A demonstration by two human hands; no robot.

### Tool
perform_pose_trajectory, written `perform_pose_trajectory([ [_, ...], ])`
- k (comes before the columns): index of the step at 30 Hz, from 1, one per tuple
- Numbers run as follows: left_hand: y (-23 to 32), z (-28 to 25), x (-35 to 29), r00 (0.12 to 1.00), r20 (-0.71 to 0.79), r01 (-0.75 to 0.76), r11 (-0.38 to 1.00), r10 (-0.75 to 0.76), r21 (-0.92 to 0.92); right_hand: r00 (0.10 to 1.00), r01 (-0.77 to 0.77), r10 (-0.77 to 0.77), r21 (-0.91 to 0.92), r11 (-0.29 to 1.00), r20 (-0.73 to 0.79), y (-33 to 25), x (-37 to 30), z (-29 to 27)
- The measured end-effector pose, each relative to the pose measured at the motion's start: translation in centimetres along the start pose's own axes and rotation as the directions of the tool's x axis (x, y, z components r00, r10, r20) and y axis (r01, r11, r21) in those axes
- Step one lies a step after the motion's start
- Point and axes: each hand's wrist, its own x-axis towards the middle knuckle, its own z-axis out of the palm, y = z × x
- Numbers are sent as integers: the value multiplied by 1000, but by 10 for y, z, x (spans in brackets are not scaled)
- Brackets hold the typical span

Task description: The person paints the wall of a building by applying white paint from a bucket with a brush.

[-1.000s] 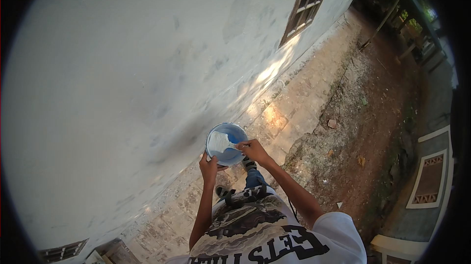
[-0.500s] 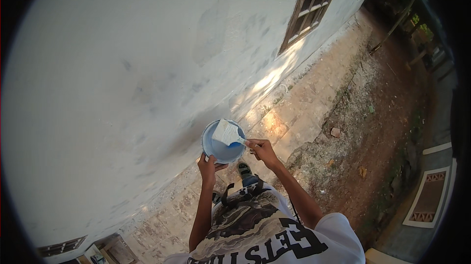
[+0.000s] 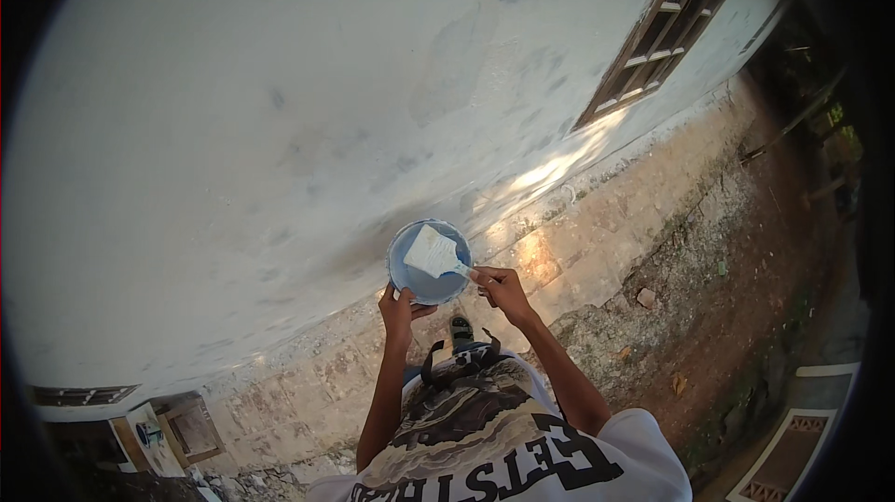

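My left hand (image 3: 401, 312) grips the lower left rim of a round blue bowl (image 3: 399, 271), thumb over the edge and fingers beneath. Pale whitish residue coats the bowl's rim; how much paint lies inside I cannot tell. Between the fingers of my right hand (image 3: 501, 291) is the handle of a wide paintbrush (image 3: 436, 252). The brush's white-covered head hangs over the bowl, pointing up and left; whether it touches the inside is unclear. A patchy white wall (image 3: 233, 176) rises just beyond both hands.
Along the wall's foot runs a worn paved strip (image 3: 597, 246), bordered by rubble and brown dirt (image 3: 709, 316) on the right. A wood-framed window (image 3: 667, 36) is set in the wall at upper right. My sandalled foot (image 3: 461, 330) stands below the bowl.
My view has turned, so the wall and window sit further right. The brush has shifted slightly within the bowl's outline; both hands keep their holds.
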Motion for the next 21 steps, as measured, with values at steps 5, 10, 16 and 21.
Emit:
perform_pose_trajectory([
  [5,-5,-7,1,999,-35,-27,999,27,-16,999,34,-32,-50,998,42,-7,-1,8],
  [10,-5,-9,-3,998,-41,-40,999,39,-35,996,19,-21,12,1000,89,-24,-8,18],
  [16,-3,-10,-6,996,-45,-73,997,72,-35,990,87,-74,-104,991,123,-25,-5,16],
  [21,-4,-11,-6,994,-68,-83,996,80,-44,987,138,-126,-119,983,101,-17,-7,13],
])
